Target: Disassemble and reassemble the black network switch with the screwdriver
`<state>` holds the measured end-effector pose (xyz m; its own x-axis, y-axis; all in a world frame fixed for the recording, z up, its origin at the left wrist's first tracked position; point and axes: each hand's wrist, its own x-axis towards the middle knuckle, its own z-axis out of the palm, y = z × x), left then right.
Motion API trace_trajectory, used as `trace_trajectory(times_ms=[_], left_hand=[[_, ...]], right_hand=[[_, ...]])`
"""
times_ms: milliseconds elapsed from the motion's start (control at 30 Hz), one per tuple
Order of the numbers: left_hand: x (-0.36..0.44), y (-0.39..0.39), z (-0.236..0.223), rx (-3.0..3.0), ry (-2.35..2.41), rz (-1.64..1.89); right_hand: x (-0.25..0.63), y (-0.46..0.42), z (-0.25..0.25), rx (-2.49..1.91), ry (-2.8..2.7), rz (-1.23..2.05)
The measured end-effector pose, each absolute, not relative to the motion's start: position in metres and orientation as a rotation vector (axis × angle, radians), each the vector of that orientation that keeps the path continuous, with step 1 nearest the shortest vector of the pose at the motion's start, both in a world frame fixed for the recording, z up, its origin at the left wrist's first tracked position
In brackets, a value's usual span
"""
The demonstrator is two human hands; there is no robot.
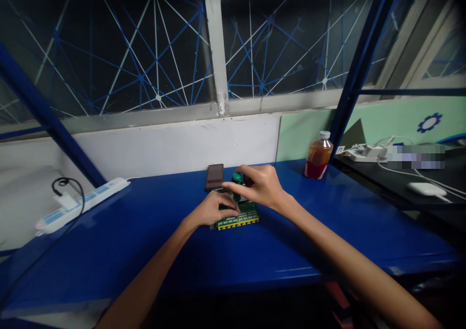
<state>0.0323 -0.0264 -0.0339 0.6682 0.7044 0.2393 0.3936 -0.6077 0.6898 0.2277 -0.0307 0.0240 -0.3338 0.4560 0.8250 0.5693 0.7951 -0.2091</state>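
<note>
My right hand (264, 186) grips a green-handled screwdriver (237, 177) between thumb and fingers. The screwdriver stands about upright, its thin shaft pointing down at a green circuit board (243, 217). Along the board's near edge runs a row of yellow parts, with pale components behind them. Over the board's left side lies my left hand (213, 208), thumb and forefinger closed together near the lower end of the shaft. Whether they pinch the shaft or a small part there is too small to tell. The fingers hide part of the board.
A phone (214, 177) lies just behind the board on the blue table (145, 251). At the back right stands a bottle (319, 156) of amber drink. To the left is a white power strip (87, 205) with a black cable. Blue metal posts (358, 52) flank the table.
</note>
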Motion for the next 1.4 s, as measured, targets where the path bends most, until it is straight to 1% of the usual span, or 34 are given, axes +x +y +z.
trace_trajectory(times_ms=[67,167,400,967,1200,1400], left_hand=[[0.032,-0.026,-0.034,2.247,0.864,0.664],[0.032,-0.026,-0.035,2.2,0.895,0.649],[0.032,-0.026,-0.034,2.114,0.874,0.626],[0.036,-0.029,-0.027,2.108,0.905,0.64],[0.032,-0.026,-0.034,2.11,0.902,0.643],[0.034,-0.027,-0.032,2.201,0.945,0.643]], right_hand=[[0.222,-0.029,0.026,-0.807,-1.99,-0.251],[0.212,-0.027,0.022,-0.812,-1.976,-0.28],[0.211,-0.031,0.014,-0.804,-2.015,-0.06],[0.225,-0.035,0.025,-0.64,-2.092,0.294],[0.226,-0.039,0.026,-0.596,-2.111,0.332],[0.23,-0.038,0.026,-0.621,-2.115,0.286]])
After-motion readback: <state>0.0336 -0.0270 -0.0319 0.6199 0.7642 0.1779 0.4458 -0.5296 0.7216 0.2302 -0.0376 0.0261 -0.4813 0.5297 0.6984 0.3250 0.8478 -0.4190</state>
